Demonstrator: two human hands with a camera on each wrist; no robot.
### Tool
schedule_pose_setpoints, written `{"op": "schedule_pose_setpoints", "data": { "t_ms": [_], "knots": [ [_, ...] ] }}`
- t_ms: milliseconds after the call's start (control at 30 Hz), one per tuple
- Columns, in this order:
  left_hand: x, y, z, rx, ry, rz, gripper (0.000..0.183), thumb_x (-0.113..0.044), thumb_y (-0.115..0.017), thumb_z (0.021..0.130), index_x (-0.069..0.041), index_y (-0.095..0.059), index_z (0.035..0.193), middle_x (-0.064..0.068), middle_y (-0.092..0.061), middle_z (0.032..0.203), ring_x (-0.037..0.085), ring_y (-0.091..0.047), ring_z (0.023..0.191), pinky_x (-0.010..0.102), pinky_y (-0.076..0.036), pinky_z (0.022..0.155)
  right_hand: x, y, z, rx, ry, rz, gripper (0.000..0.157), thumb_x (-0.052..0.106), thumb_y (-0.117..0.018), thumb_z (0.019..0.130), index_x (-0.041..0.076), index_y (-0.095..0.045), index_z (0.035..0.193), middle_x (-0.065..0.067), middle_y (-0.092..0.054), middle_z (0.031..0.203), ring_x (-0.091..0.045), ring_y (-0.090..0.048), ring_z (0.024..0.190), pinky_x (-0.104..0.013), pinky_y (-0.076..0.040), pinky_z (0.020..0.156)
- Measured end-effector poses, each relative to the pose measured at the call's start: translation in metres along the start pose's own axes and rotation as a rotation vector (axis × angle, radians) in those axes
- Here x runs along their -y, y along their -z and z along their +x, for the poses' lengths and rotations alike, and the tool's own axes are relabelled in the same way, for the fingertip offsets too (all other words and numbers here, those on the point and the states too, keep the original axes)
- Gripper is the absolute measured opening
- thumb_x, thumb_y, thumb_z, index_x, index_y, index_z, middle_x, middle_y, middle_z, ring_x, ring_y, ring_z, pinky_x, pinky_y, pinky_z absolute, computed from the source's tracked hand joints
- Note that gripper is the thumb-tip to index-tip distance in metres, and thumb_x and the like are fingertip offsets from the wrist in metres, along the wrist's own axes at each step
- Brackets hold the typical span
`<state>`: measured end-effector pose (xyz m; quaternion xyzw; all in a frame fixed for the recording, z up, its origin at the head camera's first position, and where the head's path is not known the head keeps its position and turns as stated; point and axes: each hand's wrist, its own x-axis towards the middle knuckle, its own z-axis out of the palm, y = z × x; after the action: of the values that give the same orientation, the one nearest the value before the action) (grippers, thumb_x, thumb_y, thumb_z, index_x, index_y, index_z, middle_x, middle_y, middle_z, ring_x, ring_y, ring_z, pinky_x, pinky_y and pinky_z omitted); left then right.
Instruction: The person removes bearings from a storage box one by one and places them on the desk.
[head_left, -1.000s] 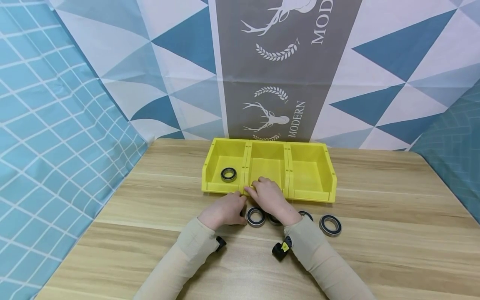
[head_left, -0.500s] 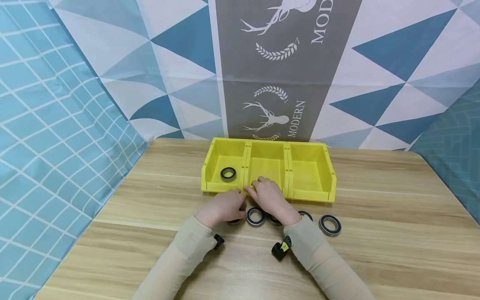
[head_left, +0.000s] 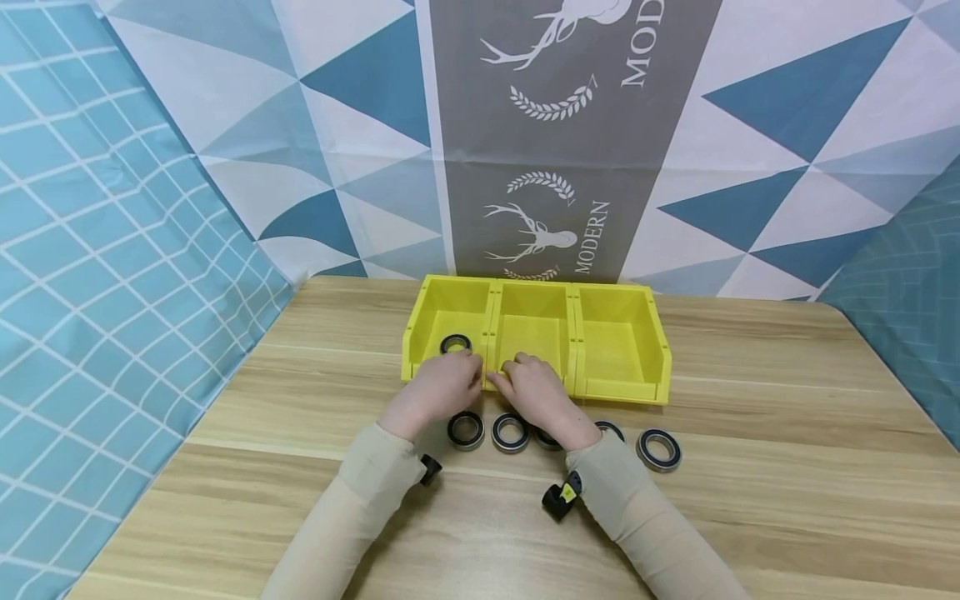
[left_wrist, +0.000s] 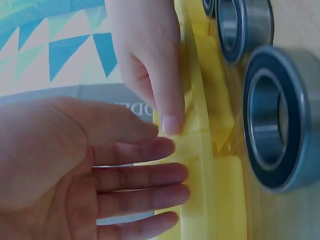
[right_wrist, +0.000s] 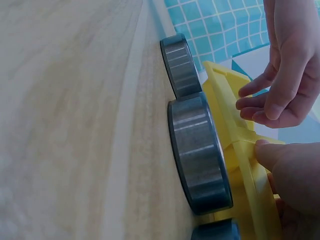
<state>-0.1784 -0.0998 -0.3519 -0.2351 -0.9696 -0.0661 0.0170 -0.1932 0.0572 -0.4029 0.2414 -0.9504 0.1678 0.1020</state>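
My left hand [head_left: 442, 383] hovers at the front of the left yellow bin [head_left: 414, 333], its fingers loosely extended with nothing between them in the left wrist view. Inside that bin lies a black-sealed ball bearing [head_left: 444, 344], partly covered by the hand. My right hand [head_left: 540, 396] grips the front wall of the middle bin [head_left: 534, 333]; its thumb [right_wrist: 267, 152] lies on the rim and the other fingers reach behind the wall. On the table just below my left hand sits another bearing [head_left: 453, 433], with a second bearing [head_left: 497, 435] beside it.
Several bearings form a row before the bins; two are partly behind my right wrist, and one bearing [head_left: 660, 467] lies at the right end. The right bin [head_left: 622, 390] joins the other two. A patterned backdrop [head_left: 375, 100] stands behind the wooden table [head_left: 787, 467].
My left hand has lifted from the table and moved forward to the left bin's front, uncovering the bearing that was beneath it. My right hand stays where it was.
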Motion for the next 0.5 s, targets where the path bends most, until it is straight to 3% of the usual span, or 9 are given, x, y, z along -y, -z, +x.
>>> {"op": "schedule_pose_setpoints", "data": {
  "t_ms": [200,500],
  "knots": [
    [0.01,0.0,0.01,-0.083,0.103,-0.017,0.008,-0.008,-0.053,0.084,-0.004,-0.057,0.079,0.007,-0.054,0.073,0.019,-0.051,0.065,0.034,-0.045,0.058,0.0,-0.002,0.0,0.01,0.001,0.006,0.039,0.036,-0.047,0.093,0.003,-0.066,0.084,-0.009,-0.057,0.076,-0.024,-0.057,0.07,-0.037,-0.046,0.062],
    [0.021,-0.005,0.029,-0.135,0.213,-0.029,0.01,-0.01,-0.055,0.084,0.0,-0.058,0.087,0.012,-0.056,0.081,0.025,-0.056,0.073,0.038,-0.048,0.063,-0.001,-0.002,0.001,0.008,-0.004,0.005,0.04,0.037,-0.046,0.093,0.003,-0.067,0.086,-0.01,-0.059,0.079,-0.025,-0.058,0.073,-0.038,-0.047,0.065]
  ]
}}
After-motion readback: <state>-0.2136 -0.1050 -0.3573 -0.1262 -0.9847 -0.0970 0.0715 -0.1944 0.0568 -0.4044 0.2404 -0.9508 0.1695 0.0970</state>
